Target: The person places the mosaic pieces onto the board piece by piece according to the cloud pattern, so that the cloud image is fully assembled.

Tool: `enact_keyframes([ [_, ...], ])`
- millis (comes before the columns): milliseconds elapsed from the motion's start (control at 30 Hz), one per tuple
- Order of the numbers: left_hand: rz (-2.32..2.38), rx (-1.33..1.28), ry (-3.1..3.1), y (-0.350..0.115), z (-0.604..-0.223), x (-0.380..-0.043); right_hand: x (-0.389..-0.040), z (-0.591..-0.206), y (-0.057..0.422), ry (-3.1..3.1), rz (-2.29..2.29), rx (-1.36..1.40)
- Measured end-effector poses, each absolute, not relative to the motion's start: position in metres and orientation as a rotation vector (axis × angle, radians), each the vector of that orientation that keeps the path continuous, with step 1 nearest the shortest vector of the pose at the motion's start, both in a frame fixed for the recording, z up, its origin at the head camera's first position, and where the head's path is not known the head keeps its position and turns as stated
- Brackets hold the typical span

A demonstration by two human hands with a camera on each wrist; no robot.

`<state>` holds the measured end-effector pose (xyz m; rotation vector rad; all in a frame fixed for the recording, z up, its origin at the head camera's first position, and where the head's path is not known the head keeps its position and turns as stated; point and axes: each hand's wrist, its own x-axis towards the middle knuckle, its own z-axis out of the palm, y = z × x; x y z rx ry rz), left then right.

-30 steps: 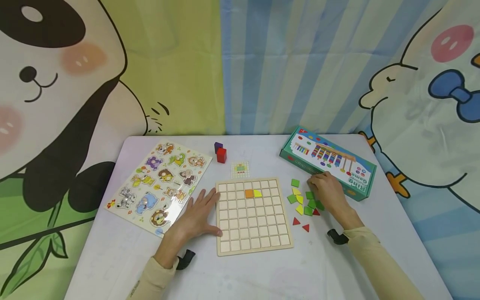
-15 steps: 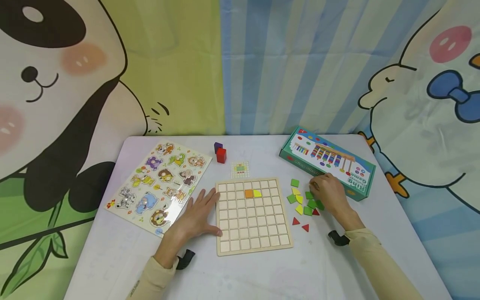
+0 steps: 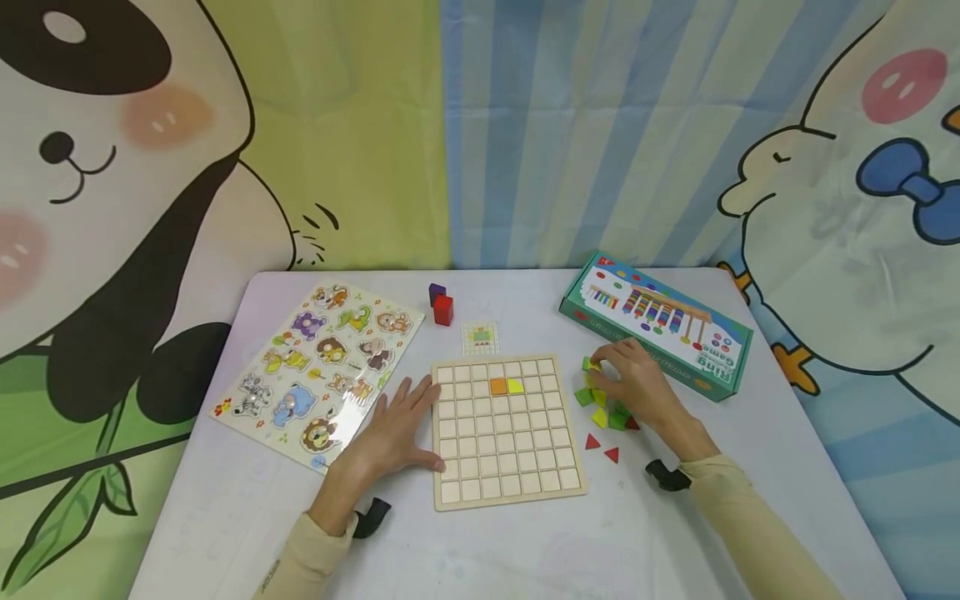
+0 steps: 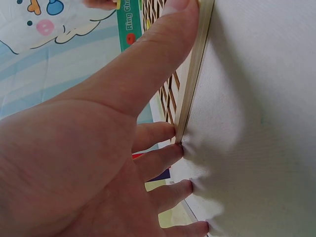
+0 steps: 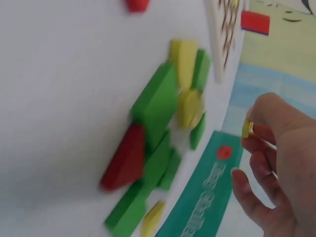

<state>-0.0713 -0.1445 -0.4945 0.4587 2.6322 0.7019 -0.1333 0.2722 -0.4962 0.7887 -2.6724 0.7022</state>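
My left hand rests with fingers spread at the left edge of a wooden grid board. In the left wrist view its thumb lies on the board's rim and fingertips touch the side and the tablecloth. An orange square tile and a yellow tile sit side by side in upper cells. My right hand hovers over the loose pieces, pinching a small yellow piece between thumb and index finger. Below it lie green pieces, yellow pieces and a red triangle.
A small pattern card lies behind the board. Farther back are a red cube and a purple block. An animal puzzle covers the left side; a green toy box stands behind the right hand. Two red triangles lie near the board.
My right hand has lifted from the pile's right side and moved left over the pieces, now with the yellow piece in its fingertips. The left hand and the board have stayed put.
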Motion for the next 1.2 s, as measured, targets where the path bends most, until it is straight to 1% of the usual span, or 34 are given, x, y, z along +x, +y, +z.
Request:
enact_keyframes([
  [167, 0.700, 0.461, 2.630, -0.145, -0.494, -0.072, -0.132, -0.492, 0.243, -2.559, 0.725, 1.004],
  [433, 0.726, 0.459, 2.627, -0.144, -0.492, -0.072, -0.125, -0.502, 0.204, -2.642, 0.682, 1.150],
  [600, 0.711, 0.464, 2.628, -0.144, -0.493, -0.073, -0.118, -0.507, 0.199, -2.708, 0.684, 1.209],
  [933, 0.716, 0.458, 2.628, -0.144, -0.493, -0.073, -0.119, -0.509, 0.198, -2.623, 0.626, 1.284],
  [1200, 0.712, 0.465, 2.632, -0.145, -0.493, -0.073, -0.119, -0.513, 0.198, -2.589, 0.614, 1.288],
])
